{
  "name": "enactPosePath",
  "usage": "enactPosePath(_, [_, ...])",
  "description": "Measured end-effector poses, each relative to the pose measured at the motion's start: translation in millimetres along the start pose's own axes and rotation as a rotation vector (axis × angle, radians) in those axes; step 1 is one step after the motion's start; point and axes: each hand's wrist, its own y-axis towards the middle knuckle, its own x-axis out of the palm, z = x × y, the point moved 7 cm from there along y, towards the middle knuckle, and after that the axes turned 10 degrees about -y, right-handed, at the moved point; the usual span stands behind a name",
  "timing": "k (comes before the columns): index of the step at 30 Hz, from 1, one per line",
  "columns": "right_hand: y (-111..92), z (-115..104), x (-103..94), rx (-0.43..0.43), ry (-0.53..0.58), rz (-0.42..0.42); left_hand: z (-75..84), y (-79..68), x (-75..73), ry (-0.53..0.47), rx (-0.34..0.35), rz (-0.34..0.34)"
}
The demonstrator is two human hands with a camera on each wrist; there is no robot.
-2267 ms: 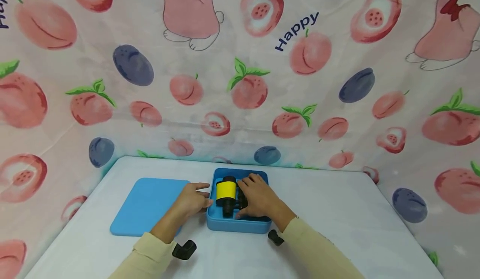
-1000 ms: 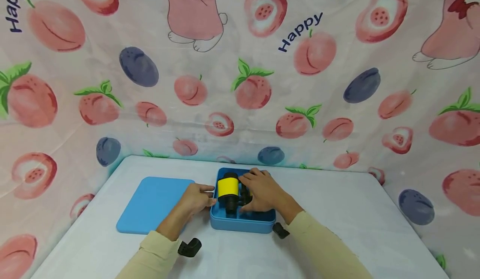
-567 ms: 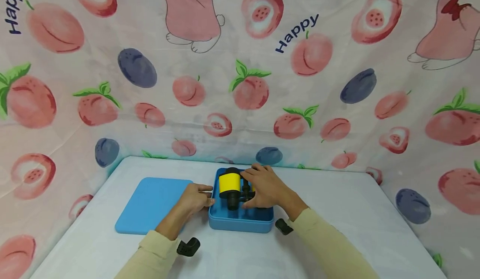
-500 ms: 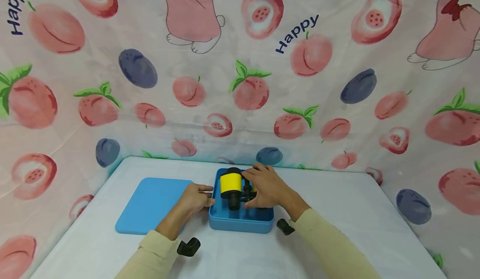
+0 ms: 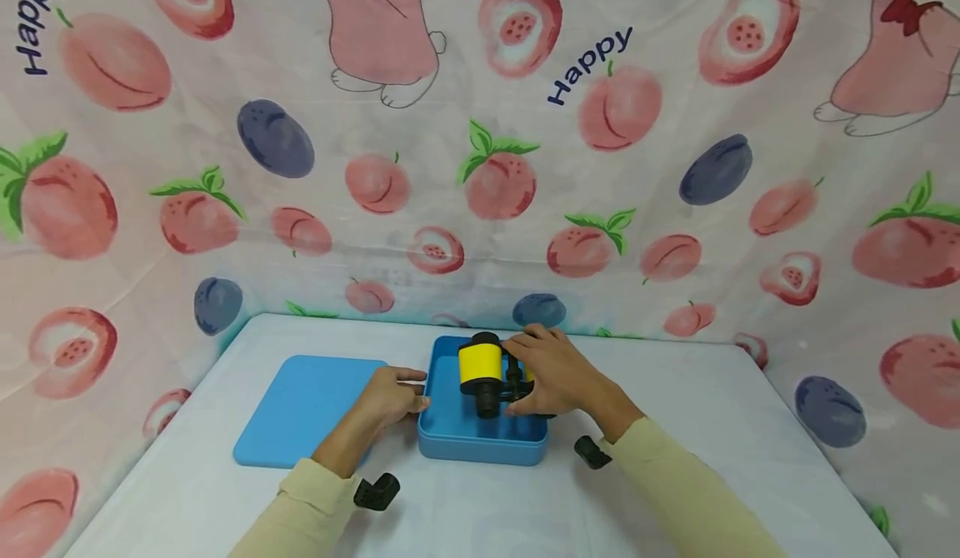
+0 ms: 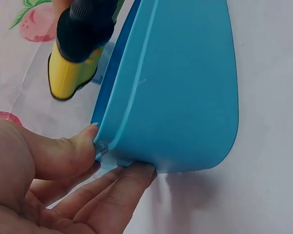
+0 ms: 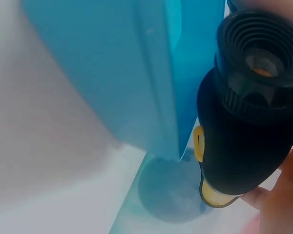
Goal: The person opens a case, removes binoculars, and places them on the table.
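A pair of black and yellow binoculars (image 5: 480,365) is raised over the right part of an open blue box (image 5: 480,449). My right hand (image 5: 558,371) grips its right barrel, which is mostly hidden behind the fingers. Seen from the right wrist, the binoculars (image 7: 249,146) have a ribbed eyepiece turned to the camera, beside the box's wall. My left hand (image 5: 390,396) rests against the left side of the box, fingers extended. In the left wrist view the thumb (image 6: 71,151) touches near the rim of the box (image 6: 180,92), and the fingertips touch the side wall lower down.
A flat blue lid (image 5: 303,412) lies on the white table (image 5: 675,458) left of the box, partly behind the left forearm. At the back and sides hangs a fruit-print cloth (image 5: 442,125). Black wrist cameras (image 5: 377,491) sit by both sleeves.
My right hand has lifted the binoculars up from inside the box and shifted them to the right, uncovering more of the box floor. My left hand stays at the box's left side.
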Motion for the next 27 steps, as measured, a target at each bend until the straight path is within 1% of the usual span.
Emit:
enactPosePath(8, [-11.5, 10.1, -2.4, 0.011, -0.002, 0.013, 0.9, -1.1, -0.7, 0.008, 0.015, -0.013])
enactPosePath(17, [-18.0, 19.8, -2.6, 0.025, -0.018, 0.033, 0.5, 1.1, 0.4, 0.002, 0.028, -0.012])
enactPosePath(24, [-25.1, 24.3, -0.3, 0.047, 0.006, 0.008, -3.2, -2.5, -1.3, -0.006, -0.003, -0.019])
enactPosePath(27, [-27.5, 27.8, -2.2, 0.059, 0.001, 0.024, -1.8, -2.3, -0.6, -0.021, 0.001, -0.030])
